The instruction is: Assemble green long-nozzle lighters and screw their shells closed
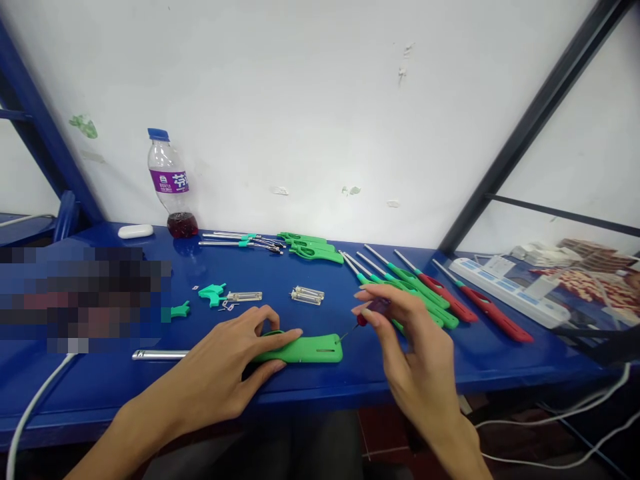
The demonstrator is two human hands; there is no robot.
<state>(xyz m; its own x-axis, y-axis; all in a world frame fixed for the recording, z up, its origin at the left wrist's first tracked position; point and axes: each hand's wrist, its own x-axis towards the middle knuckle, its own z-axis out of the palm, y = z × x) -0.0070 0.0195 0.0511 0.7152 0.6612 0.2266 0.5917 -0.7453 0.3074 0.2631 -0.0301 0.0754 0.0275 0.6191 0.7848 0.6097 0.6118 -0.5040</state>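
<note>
Stick lighter (311,349) is lying under the left hand (235,357), which is holding it; beside it, the right hand (417,340) is pinching a screwdriver (363,320).

Your left hand (237,360) holds a long green plastic lighter (307,349) with a silver metal tube on the blue desk (260,272). Your right hand (420,340) pinches a thin-shafted screwdriver with a dark red handle (362,321), its tip at the lighter's rounded end. Beyond your hands stands a clear plastic bottle with a purple label (169,181).
</note>
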